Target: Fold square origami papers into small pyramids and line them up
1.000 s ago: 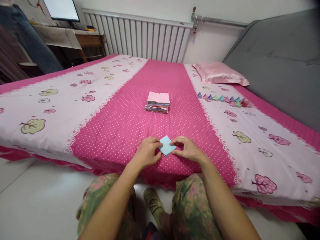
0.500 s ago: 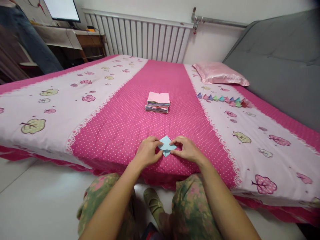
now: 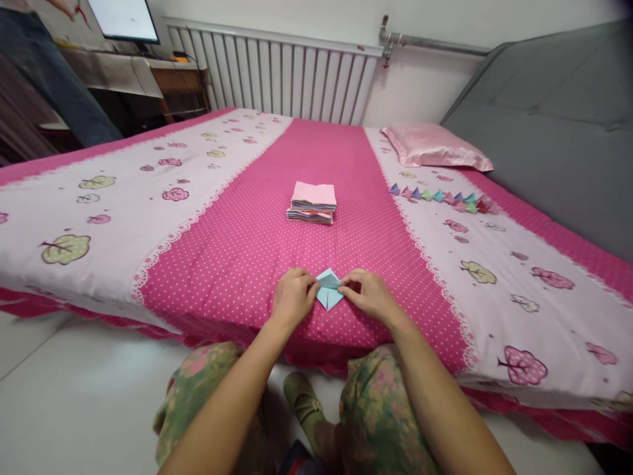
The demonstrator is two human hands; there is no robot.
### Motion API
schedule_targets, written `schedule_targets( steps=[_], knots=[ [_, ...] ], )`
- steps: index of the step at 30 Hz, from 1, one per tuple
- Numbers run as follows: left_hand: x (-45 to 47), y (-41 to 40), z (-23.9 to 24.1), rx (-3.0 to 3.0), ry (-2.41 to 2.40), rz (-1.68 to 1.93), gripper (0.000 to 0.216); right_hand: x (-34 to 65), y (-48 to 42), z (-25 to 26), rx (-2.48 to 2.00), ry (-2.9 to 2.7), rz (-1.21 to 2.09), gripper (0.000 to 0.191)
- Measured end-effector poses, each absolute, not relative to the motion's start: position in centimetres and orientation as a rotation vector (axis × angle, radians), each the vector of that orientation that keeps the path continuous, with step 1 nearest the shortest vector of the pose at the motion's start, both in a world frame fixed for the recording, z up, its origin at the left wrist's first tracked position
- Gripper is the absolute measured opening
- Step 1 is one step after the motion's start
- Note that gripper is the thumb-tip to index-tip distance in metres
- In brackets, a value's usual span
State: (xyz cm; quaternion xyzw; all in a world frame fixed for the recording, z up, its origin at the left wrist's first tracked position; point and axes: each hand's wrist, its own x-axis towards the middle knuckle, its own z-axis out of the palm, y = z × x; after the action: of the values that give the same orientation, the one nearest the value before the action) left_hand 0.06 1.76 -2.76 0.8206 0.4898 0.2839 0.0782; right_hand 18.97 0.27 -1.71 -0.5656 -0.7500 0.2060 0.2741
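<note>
So the left hand (image 3: 297, 293) has the left corner of a small light blue paper (image 3: 330, 298) pinched between thumb and fingers, and the right hand (image 3: 368, 293) has the right corner in the same sort of grip. The paper is a folded diamond with one point toward the person; a flap stands up over its upper half, and a thin line runs down the lower half to the near point. It's at the near edge of the bed, over the dotted pink stripe of the bedspread (image 3: 336, 152).

Below the arms you get floral trousers (image 3: 198, 389) and a green shoe (image 3: 302, 399) on the pale floor (image 3: 89, 409).

Further up the same stripe, straight beyond the hands, there's a paper stack (image 3: 312, 201), kinda uneven, pale pink sheet on top. Off to the right, on the white tree-print section, sits a line of folded paper pieces (image 3: 439, 196) in purple, pink, green and blue, bunched up at the right end. A shiny pink pillow (image 3: 435, 146) lies behind them, near the grey headboard (image 3: 548, 112).

Against the far wall is a white radiator (image 3: 271, 72). Far left: a desk (image 3: 180, 79) with a lit monitor (image 3: 123, 20), plus another person in jeans (image 3: 59, 86), partly cut off.
</note>
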Motion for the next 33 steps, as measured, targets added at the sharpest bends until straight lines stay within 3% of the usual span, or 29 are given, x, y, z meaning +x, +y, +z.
schedule_targets(
  steps=[7,22,27,33],
  knots=[
    [0.6,1.8,-3.1,2.372,1.795,0.988,0.019,18.1,0.4,-2.4,-1.831,-1.789,0.434,0.022],
    [1.0,1.5,-2.9,2.492,1.808,0.949,0.013,17.5,0.3,-2.6,-1.936,-1.789,0.340,0.017],
    [2.2,-1.1,-4.0,2.839,1.298,0.879,0.029,17.4,0.2,-2.4,-1.988,-1.799,0.329,0.015],
    [3.1,-3.5,-5.5,2.840,1.417,0.527,0.059,17.5,0.3,-2.3,-2.021,-1.825,0.309,0.015]
  ],
)
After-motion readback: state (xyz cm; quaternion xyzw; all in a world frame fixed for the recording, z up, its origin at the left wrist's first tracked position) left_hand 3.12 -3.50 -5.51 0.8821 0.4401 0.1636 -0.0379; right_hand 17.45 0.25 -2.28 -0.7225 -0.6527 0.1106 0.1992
